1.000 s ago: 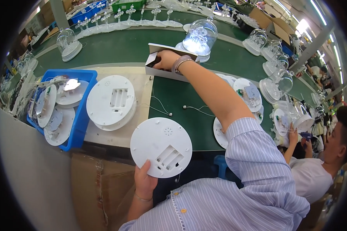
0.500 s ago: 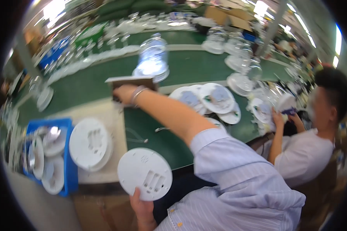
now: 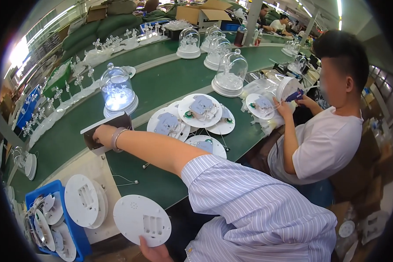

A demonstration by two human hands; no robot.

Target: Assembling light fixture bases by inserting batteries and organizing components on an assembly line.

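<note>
My left hand (image 3: pixel 155 252) has its thumb and fingers closed on the lower edge of a white disc (image 3: pixel 133 218), held up at the near edge of the worktop (image 3: pixel 244 135). My right hand (image 3: pixel 103 135) reaches into an open box (image 3: pixel 88 139), fingers bent; I can't tell whether they grip anything.

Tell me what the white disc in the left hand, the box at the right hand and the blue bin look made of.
White disc: probably hard plastic, matte, with moulded recesses. Box: likely cardboard, matte, with thin flat walls and brown inside. Blue bin: seemingly plastic, smooth, evenly coloured.
</note>
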